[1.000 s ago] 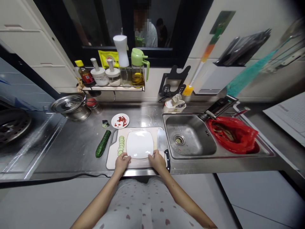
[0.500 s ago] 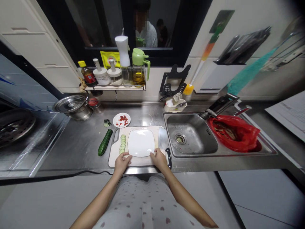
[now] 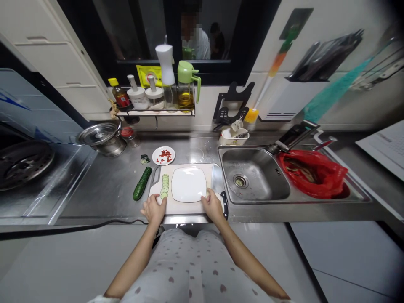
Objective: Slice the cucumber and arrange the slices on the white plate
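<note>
A white square plate [image 3: 188,185] lies on the cutting board [image 3: 181,208]. My right hand [image 3: 212,206] pinches the plate's lower right corner between thumb and fingers. My left hand [image 3: 154,209] is off the plate, at the board's lower left, fingers apart and holding nothing. Its thumb tip is close to the bottom of a row of cucumber slices [image 3: 165,185], whether touching I cannot tell. A kitchen knife [image 3: 216,177] with a black handle lies along the board's right side, partly behind my right hand. The uncut cucumber [image 3: 142,183] rests left of the board.
Chopped red pieces sit on a small round plate [image 3: 155,162] behind the board. A sink [image 3: 257,174] adjoins on the right, with a red plastic bag [image 3: 334,174] beyond it. A steel pot [image 3: 109,145] stands at the back left, below a rack of seasonings [image 3: 148,112].
My left hand has let go of the plate and moved left toward the cucumber slices, its fingers spreading. My right hand stays at the plate's corner. The view has shifted slightly.
</note>
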Demonstrator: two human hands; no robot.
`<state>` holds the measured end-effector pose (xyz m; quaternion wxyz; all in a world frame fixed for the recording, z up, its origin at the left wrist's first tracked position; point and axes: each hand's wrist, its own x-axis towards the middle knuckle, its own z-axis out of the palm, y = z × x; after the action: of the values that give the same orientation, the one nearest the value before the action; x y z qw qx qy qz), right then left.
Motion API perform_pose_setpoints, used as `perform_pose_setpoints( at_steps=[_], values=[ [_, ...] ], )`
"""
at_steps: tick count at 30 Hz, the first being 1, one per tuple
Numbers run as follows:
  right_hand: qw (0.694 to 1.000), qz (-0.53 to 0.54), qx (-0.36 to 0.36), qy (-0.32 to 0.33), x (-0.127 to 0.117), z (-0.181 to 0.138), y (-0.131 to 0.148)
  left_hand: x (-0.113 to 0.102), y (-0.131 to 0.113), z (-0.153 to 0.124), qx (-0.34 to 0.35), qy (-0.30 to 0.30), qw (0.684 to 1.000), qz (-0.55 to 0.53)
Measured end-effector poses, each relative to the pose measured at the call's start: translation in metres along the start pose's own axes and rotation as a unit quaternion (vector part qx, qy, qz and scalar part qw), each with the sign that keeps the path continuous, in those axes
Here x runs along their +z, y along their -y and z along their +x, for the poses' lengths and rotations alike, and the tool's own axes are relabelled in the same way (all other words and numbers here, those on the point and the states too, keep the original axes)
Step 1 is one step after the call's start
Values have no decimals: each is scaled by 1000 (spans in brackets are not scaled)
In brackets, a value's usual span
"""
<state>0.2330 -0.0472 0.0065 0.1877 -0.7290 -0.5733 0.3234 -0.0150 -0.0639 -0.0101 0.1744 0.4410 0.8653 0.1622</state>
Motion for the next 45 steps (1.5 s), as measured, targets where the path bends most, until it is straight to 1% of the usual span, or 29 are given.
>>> perform_pose_setpoints(
  at_steps=[4, 7, 11, 14, 16, 17, 19, 20, 21, 23, 25, 27, 31, 33, 34, 36, 37, 38, 40, 42, 45],
  values=[
    [1000, 3, -9, -6, 3, 0, -6, 3, 0, 1, 0, -1, 1000, 4],
    [1000, 2, -17, -11, 4, 1, -10, 4, -1, 1, -2, -12, 1000, -13],
    [999, 2, -36, -26, 3, 2, -11, 5, -1, 1, 4, -20, 998, -65],
    [998, 3, -57, -39, -3, 2, -5, 4, -4, 2, 6, -17, 990, -138],
    [996, 1, -78, -35, -8, 1, 5, 2, -9, 2, 10, -5, 976, -217],
    [995, 0, -92, -30, -10, 1, 10, 0, -13, 3, 17, 7, 964, -266],
    [991, 8, -133, -22, -15, 1, 24, -6, -24, 2, 38, 39, 930, -364],
    [987, 14, -158, -15, -18, 1, 32, -10, -30, 1, 54, 65, 910, -405],
    [983, 19, -185, -8, -20, 1, 40, -14, -37, 0, 68, 87, 893, -436],
    [971, 24, -238, -3, -24, 2, 55, -24, -50, -3, 86, 125, 872, -466],
    [955, 23, -295, 4, -28, 2, 68, -33, -62, -6, 100, 151, 861, -476],
    [943, 19, -332, 19, -31, 3, 79, -39, -70, -8, 111, 166, 856, -477],
    [933, 11, -358, 38, -31, 7, 87, -43, -80, -9, 141, 190, 850, -471],
    [931, 8, -363, 41, -29, 9, 87, -42, -81, -10, 155, 186, 853, -463],
    [931, 7, -363, 41, -29, 10, 87, -41, -81, -10, 156, 176, 857, -459],
    [932, 12, -361, 33, -29, 12, 85, -40, -80, -11, 142, 149, 864, -460],
    [932, 17, -361, 25, -30, 13, 84, -40, -79, -12, 128, 144, 865, -463],
    [932, 23, -361, 17, -31, 14, 84, -40, -78, -13, 113, 151, 864, -467],
    [932, 38, -361, 0, -34, 16, 82, -42, -76, -14, 77, 201, 855, -471],
    [932, 59, -357, -9, -35, 17, 82, -44, -76, -16, 21, 272, 839, -471],
    [934, 86, -348, -7, -37, 17, 82, -48, -79, -18, -69, 362, 797, -479]
  ],
)
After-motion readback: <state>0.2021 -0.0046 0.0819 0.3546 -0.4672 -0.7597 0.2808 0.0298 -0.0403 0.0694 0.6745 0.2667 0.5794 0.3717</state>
